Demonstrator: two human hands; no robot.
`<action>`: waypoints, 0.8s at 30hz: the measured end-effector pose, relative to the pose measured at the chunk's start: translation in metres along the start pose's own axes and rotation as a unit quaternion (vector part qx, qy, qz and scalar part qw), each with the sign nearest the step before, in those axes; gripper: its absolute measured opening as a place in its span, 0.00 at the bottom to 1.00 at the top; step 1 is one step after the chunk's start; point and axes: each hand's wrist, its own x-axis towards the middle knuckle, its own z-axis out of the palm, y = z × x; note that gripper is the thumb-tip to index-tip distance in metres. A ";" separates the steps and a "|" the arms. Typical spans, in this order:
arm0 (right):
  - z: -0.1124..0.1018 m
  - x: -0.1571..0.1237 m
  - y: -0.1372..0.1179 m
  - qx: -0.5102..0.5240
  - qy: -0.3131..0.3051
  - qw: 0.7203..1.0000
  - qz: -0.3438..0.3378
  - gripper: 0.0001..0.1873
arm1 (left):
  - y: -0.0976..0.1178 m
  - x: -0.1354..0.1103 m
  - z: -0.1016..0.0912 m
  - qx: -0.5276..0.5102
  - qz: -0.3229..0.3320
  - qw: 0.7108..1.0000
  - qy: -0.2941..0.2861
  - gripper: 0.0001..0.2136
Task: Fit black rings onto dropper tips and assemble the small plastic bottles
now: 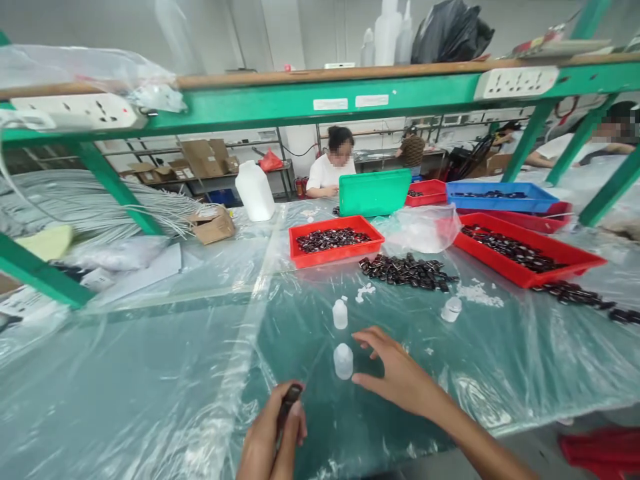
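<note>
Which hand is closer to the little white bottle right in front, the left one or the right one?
The right hand. Its open fingers reach beside the small white bottle, nearly touching. The left hand is lower, nearer the person, holding a small dark part.

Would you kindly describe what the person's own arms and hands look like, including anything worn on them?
Both are bare. The left hand and the right hand have no gloves, rings or watch in view. The right forearm, seen to the picture's lower edge, shows no sleeve; the left is cut off at the wrist. No markings show.
</note>
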 end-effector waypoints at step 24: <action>-0.042 0.075 0.018 -0.026 -0.010 0.988 -0.151 0.25 | -0.021 0.139 0.027 -0.131 0.243 0.959 -0.059 0.20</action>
